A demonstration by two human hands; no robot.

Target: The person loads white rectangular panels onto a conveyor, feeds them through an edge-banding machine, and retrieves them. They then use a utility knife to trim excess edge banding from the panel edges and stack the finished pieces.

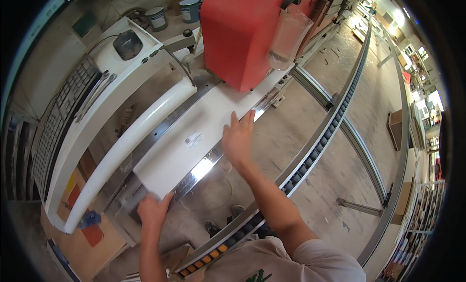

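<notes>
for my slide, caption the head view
Left hand and right hand on a long white rectangular panel beside a boxy red machine housing

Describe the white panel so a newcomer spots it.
Find the big red housing at the top. Below it, the white panel extends down-left to the left hand. Unlike the curved white rail alongside, it is flat and bears a small label.

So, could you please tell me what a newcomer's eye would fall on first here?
Most likely the big red housing at the top centre. Just below it lies a long white board, with the left hand at its near end and the right hand at its right edge. A roller rail sweeps from the bottom centre to the upper right.
</notes>
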